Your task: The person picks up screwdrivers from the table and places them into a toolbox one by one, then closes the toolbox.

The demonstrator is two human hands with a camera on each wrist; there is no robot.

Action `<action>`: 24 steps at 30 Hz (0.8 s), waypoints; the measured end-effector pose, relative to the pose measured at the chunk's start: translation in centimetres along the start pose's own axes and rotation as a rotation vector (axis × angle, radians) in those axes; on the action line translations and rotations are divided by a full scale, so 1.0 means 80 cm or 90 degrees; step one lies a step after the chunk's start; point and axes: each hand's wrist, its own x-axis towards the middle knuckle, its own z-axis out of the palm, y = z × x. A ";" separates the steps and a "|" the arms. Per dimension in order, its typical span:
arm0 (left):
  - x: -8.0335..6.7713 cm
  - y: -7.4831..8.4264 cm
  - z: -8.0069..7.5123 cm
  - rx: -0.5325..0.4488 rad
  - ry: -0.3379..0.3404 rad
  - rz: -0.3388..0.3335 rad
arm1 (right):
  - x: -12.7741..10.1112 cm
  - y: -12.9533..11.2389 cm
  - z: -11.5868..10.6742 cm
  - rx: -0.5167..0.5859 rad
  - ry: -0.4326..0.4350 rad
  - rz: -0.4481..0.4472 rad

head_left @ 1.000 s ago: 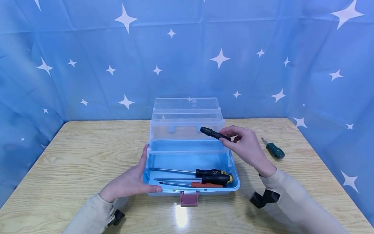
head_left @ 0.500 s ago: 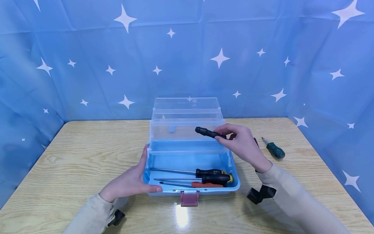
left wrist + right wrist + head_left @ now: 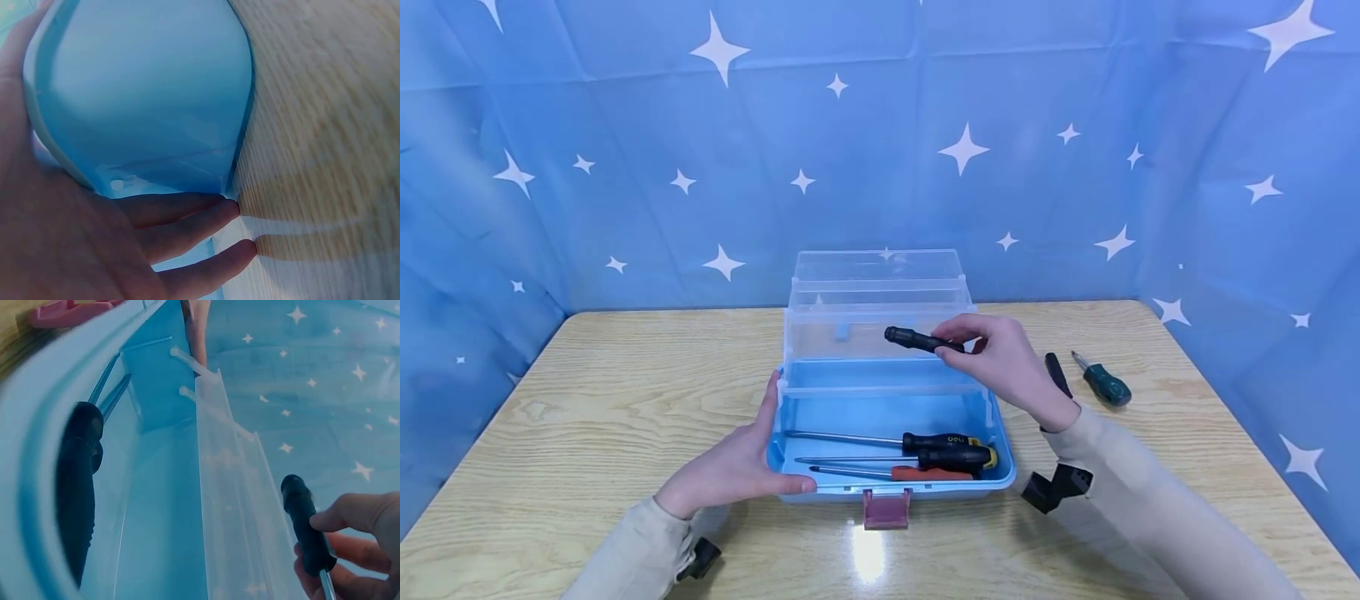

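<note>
Right hand (image 3: 1011,367) pinches a black screwdriver (image 3: 917,340) above the toolbox (image 3: 891,487); flat left hand (image 3: 737,467) braces its side.

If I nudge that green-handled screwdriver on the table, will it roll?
The green-handled screwdriver probably rolls a little: its handle looks rounded and it lies free on the smooth wooden table. It looks short and stubby, so likely stiff, light and easy to pinch.

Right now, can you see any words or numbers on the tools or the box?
"deli", it seems: small white letters seen upside down on the black handle of the back screwdriver in the box; too small to be sure.
No other text can be read: none shows on the screwdriver in the right hand, the green screwdriver or the box.
</note>
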 end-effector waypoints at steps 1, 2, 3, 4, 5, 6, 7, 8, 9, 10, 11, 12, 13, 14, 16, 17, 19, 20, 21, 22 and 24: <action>0.000 0.000 0.000 -0.002 0.000 0.002 | 0.001 0.000 0.001 -0.001 -0.003 0.002; 0.000 -0.001 0.000 -0.004 0.000 0.003 | 0.003 -0.001 0.002 -0.002 -0.007 0.004; 0.001 -0.001 0.000 -0.006 0.000 0.006 | 0.004 -0.002 0.002 -0.002 -0.011 0.005; 0.001 -0.001 0.000 -0.009 -0.001 0.010 | 0.005 -0.003 0.003 -0.003 -0.014 0.006; 0.001 -0.002 0.000 -0.011 -0.001 0.013 | 0.006 -0.004 0.004 -0.002 -0.018 0.008; 0.001 -0.002 0.000 -0.012 -0.001 0.016 | 0.008 -0.005 0.005 -0.001 -0.021 0.009; 0.001 -0.002 0.001 -0.013 -0.002 0.018 | 0.009 -0.006 0.006 -0.001 -0.023 0.011; 0.001 -0.003 0.001 -0.013 -0.002 0.019 | 0.010 -0.006 0.006 -0.002 -0.025 0.010; 0.001 -0.003 0.001 -0.013 -0.002 0.021 | 0.011 -0.007 0.007 -0.002 -0.027 0.009; 0.001 -0.003 0.001 -0.014 -0.002 0.022 | 0.013 -0.007 0.008 -0.003 -0.028 0.007; 0.001 -0.003 0.001 -0.013 -0.001 0.021 | 0.014 -0.007 0.008 -0.003 -0.030 0.005; 0.001 -0.003 0.001 -0.013 -0.001 0.020 | 0.015 -0.007 0.009 -0.005 -0.031 0.002; 0.002 -0.002 0.001 -0.013 -0.001 0.020 | 0.016 -0.008 0.010 -0.006 -0.032 -0.001; 0.002 -0.002 0.001 -0.012 -0.001 0.019 | 0.017 -0.008 0.011 -0.005 -0.034 -0.004; 0.002 -0.002 0.001 -0.013 -0.001 0.018 | 0.019 -0.009 0.012 -0.004 -0.037 -0.007; 0.002 -0.002 0.001 -0.013 -0.001 0.018 | 0.021 -0.009 0.013 -0.004 -0.039 -0.007; 0.002 -0.002 0.000 -0.017 -0.003 0.020 | 0.024 -0.011 0.014 0.001 -0.043 -0.004; 0.002 -0.002 0.000 -0.017 -0.003 0.020 | 0.025 -0.011 0.015 0.002 -0.046 -0.004; 0.002 -0.003 0.000 -0.019 -0.003 0.021 | 0.026 -0.011 0.016 0.002 -0.048 -0.004; 0.002 -0.003 0.000 -0.022 -0.004 0.023 | 0.027 -0.012 0.017 0.001 -0.049 -0.004; 0.002 -0.003 0.001 -0.021 -0.003 0.021 | 0.029 -0.013 0.019 -0.001 -0.053 -0.008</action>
